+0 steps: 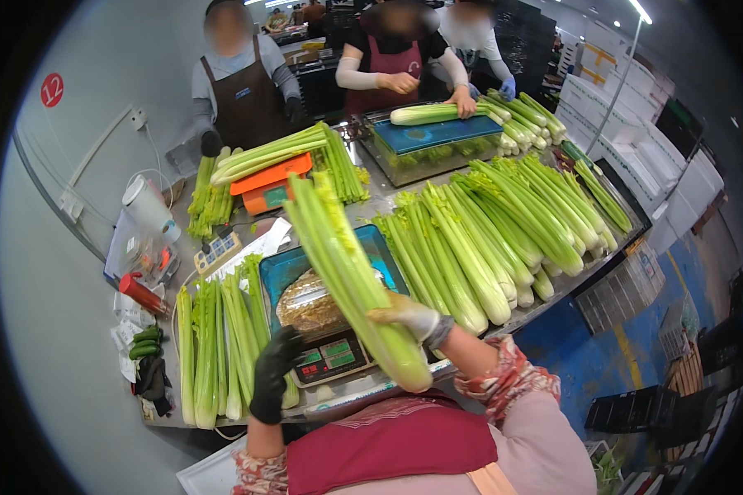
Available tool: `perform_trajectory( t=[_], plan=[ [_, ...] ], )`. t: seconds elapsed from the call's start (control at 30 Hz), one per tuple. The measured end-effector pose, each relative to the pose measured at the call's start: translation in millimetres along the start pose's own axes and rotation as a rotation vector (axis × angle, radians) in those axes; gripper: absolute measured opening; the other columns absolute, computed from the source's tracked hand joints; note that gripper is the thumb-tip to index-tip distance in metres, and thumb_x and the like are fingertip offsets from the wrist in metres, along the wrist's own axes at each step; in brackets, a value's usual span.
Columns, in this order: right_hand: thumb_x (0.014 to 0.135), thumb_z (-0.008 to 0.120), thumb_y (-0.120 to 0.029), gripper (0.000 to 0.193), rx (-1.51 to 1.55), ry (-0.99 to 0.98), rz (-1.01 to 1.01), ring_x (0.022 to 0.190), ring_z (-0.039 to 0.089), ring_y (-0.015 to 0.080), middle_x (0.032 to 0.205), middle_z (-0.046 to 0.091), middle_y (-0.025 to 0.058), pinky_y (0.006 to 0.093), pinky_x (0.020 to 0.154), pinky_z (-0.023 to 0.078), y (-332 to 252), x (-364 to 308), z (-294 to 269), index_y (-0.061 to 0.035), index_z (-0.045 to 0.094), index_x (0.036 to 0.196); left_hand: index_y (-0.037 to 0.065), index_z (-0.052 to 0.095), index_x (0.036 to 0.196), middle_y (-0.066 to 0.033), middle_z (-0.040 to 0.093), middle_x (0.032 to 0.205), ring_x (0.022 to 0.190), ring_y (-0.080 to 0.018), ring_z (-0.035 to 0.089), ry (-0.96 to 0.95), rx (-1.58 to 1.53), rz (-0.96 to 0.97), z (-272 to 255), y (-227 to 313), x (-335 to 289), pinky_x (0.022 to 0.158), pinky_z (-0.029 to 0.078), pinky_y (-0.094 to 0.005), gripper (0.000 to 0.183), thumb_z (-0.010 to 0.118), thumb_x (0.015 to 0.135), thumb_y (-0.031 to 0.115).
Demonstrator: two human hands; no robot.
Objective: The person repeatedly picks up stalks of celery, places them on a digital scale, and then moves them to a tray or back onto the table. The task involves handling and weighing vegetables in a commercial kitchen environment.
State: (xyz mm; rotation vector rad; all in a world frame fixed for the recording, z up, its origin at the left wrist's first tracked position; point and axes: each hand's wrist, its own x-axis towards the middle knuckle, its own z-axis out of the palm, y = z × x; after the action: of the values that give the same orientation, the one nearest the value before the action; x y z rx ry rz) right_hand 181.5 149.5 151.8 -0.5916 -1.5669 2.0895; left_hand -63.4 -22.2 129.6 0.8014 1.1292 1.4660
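Note:
My right hand (409,318), in a pale glove, grips a big bunch of celery (351,285) near its thick base. The bunch tilts, leaves pointing up and away to the left, above a weighing scale (336,356) with a blue tray (372,241). In that tray lies something brown under shiny clear wrap (308,299), partly hidden by the celery. My left hand (276,375), black-gloved, hovers at the scale's left front corner, its fingers loosely bent and nothing visible in them. Celery stalks (209,355) lie just left of it.
Rows of celery bunches (487,239) cover the table's right side. Across the table, an orange scale (266,195) bears celery, and a co-worker's hand (462,101) rests on celery over a blue-topped scale (433,134). A power strip (217,251), red bottle (143,294) and cucumbers (146,341) sit left.

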Motion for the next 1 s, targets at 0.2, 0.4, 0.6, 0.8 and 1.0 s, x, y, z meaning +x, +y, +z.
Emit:
perform_trajectory(
  t=[0.2,0.4,0.6,0.8,1.0],
  plan=[
    [0.068,0.072,-0.040,0.097,-0.862,-0.035,0.136,0.103,0.057,0.0343,0.112,0.056,0.0239,0.0362,0.088,0.047,-38.4,10.8,61.0,0.0019,0.021,0.138,0.002,0.038,0.132,-0.0124,0.053,0.119,0.108,-0.0197,0.052,-0.094,0.384,0.397,59.3,-43.1,34.3,0.090,0.043,-0.0331,0.044,0.043,0.096,0.027],
    [0.076,0.060,-0.042,0.095,-1.012,-0.091,-0.251,0.114,0.048,0.0366,0.116,0.051,0.0307,0.0368,0.098,0.038,-27.2,-11.6,55.0,0.0066,0.010,0.140,0.006,0.025,0.141,-0.0166,0.038,0.138,0.127,-0.0294,0.037,-0.042,-0.376,0.105,66.8,-48.2,38.2,0.105,0.031,-0.0442,0.068,0.050,0.089,0.043],
    [0.073,0.064,-0.044,0.086,-1.880,0.790,-0.087,0.113,0.045,0.0326,0.123,0.043,0.0184,0.0403,0.095,0.037,3.9,-91.7,-86.8,-0.0080,0.024,0.141,0.007,0.021,0.142,-0.0176,0.032,0.142,0.131,-0.0333,0.031,-0.030,-0.479,0.231,74.1,-13.2,29.9,0.106,0.030,-0.0490,0.078,0.053,0.085,0.049],
    [0.081,0.065,-0.028,0.066,-0.769,0.757,-0.062,0.106,0.055,0.0239,0.118,0.054,0.0192,0.0354,0.083,0.049,20.5,-131.9,-179.5,0.0019,0.037,0.133,0.005,0.020,0.142,-0.0192,0.033,0.141,0.129,-0.0349,0.034,0.055,-0.398,0.258,69.4,-17.3,27.8,0.106,0.029,-0.0499,0.076,0.051,0.087,0.048],
    [0.088,0.056,-0.020,0.045,0.348,0.570,-0.086,0.083,0.062,0.0213,0.103,0.060,0.0157,0.0308,0.071,0.053,-23.2,-141.3,-171.3,0.0040,0.044,0.124,0.003,0.021,0.141,-0.0188,0.035,0.140,0.128,-0.0349,0.035,0.133,-0.268,0.275,77.0,-18.7,26.3,0.106,0.029,-0.0464,0.081,0.052,0.084,0.052]
  ],
)
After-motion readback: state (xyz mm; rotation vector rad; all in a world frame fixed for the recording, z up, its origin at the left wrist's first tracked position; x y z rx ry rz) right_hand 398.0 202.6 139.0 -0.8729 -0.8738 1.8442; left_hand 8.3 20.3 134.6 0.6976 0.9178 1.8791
